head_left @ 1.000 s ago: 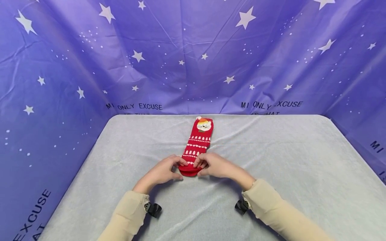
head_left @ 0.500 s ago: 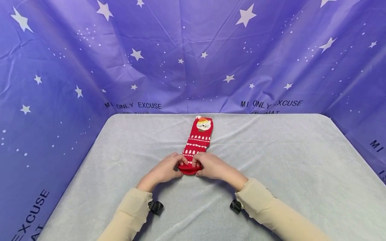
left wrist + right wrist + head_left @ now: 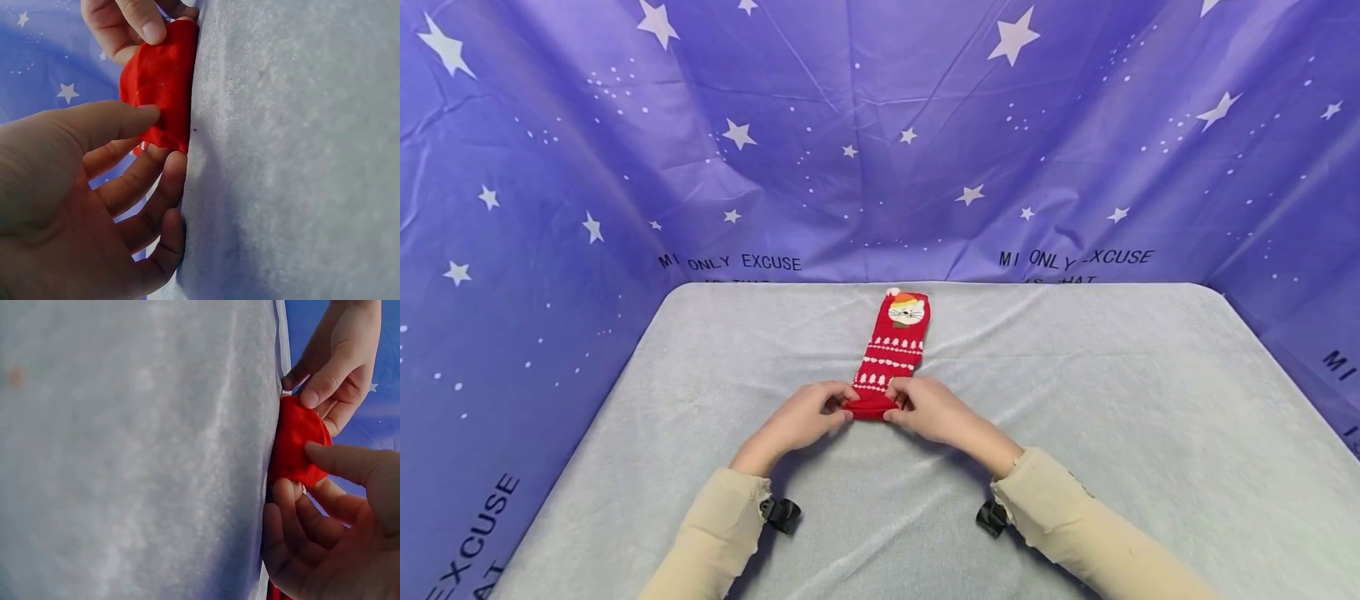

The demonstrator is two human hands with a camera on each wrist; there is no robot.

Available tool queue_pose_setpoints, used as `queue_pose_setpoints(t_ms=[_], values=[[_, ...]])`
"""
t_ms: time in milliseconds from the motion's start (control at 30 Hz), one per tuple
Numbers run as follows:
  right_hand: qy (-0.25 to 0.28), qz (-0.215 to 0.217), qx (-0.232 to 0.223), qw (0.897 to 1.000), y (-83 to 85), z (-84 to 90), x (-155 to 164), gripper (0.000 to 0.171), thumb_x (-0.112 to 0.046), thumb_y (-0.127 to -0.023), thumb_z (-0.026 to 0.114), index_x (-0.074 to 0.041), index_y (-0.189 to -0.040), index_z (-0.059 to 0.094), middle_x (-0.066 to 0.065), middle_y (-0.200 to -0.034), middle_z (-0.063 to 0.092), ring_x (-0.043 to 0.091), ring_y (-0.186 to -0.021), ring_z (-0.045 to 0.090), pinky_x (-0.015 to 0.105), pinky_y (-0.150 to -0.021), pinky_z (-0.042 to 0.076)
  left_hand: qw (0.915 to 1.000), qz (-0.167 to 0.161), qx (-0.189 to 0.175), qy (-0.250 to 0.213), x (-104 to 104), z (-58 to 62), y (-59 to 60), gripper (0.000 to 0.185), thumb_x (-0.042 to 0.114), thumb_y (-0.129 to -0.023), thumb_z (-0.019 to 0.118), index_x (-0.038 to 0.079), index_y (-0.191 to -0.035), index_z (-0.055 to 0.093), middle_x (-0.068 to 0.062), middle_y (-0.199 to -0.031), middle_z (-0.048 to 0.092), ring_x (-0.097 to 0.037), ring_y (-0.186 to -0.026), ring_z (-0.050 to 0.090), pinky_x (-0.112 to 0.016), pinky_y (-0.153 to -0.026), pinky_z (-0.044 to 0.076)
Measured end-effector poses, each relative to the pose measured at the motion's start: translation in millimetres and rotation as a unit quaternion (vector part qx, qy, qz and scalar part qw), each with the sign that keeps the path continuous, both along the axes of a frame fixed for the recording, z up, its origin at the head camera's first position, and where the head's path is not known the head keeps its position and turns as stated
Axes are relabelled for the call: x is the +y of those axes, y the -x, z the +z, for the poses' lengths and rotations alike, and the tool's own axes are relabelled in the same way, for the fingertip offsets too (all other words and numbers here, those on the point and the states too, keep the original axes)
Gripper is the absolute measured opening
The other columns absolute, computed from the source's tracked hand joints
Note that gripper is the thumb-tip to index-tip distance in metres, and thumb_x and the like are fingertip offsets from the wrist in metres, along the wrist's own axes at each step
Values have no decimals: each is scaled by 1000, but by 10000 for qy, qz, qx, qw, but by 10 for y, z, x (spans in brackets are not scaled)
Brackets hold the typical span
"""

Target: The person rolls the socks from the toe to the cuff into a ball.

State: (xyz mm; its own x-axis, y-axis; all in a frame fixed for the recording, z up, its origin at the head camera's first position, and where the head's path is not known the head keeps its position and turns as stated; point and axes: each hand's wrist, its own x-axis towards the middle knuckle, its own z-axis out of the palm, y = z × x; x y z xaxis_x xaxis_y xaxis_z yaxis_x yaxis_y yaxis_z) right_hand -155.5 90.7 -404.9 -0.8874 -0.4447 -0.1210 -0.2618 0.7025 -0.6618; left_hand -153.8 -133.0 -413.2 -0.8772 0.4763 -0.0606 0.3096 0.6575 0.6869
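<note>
A red sock with white tree and heart rows and a cat face lies lengthwise on the table, its near end turned up. At the left side of that end, my left hand pinches the fabric between thumb and fingers. My right hand pinches the same end from the right. In the left wrist view the plain red end is bunched between both thumbs. The right wrist view has the red fabric standing up from the table, thumbs on its near face.
A light grey cloth covers the table. Behind it and at both sides hangs a purple-blue curtain with white stars and lettering. Small black wrist cameras sit below both sleeves.
The near end of the sock has been folded up and away from me, covering the lowest white heart row. My thumbs and fingers have closed on it at both sides.
</note>
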Motion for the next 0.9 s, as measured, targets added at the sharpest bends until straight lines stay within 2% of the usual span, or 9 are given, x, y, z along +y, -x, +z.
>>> queue_pose_setpoints(t_ms=[133,267,400,500,600,667,900], values=[[-10,-367,126,9992,6,-6,-5,15,-13,-85,77,-12,-85,61,-3,-71,60,9,-64,52,24,-62,43,9995,302,11,-9,30,-3,3,13,6,-92,65,10,-104,68,-1,-89,68,-9,-80,59,-25,-74,49],[-110,-557,294,9980,22,-22,3,21,-14,-83,80,-14,-87,59,-5,-69,59,8,-61,51,24,-60,41,9981,597,130,-43,85,-10,17,12,7,-91,68,10,-102,68,0,-87,68,-9,-79,58,-26,-73,48],[-201,-556,453,9972,28,-27,10,27,-13,-81,81,-15,-87,55,-5,-67,55,9,-59,48,24,-58,38,9953,924,259,-87,143,-8,31,12,7,-88,72,11,-96,65,1,-84,66,-8,-75,56,-25,-71,45],[-314,-439,541,9971,31,-18,9,25,-11,-81,80,-16,-81,55,-5,-65,52,10,-60,47,24,-58,36,9935,1083,331,-106,174,2,34,16,5,-85,74,11,-87,60,1,-79,62,-9,-72,52,-24,-67,43],[-393,-291,619,9969,34,-16,6,21,-8,-82,77,-17,-74,60,-6,-63,53,9,-61,48,24,-60,38,9940,1023,378,-50,189,5,35,21,1,-84,73,12,-79,57,2,-75,58,-9,-70,51,-23,-66,41],[-412,-220,667,9967,36,-15,7,20,-6,-81,76,-17,-72,63,-7,-63,55,8,-63,49,24,-61,39,9951,892,429,26,193,-4,37,20,-2,-84,71,13,-77,59,2,-76,59,-8,-72,51,-23,-68,42],[-400,-21,572,9976,41,-1,35,15,-10,-79,81,-15,-77,67,-6,-68,60,8,-65,52,24,-64,44,9987,413,274,83,149,-14,43,18,-6,-79,70,11,-85,67,-4,-91,63,-13,-83,57,-27,-76,49]])
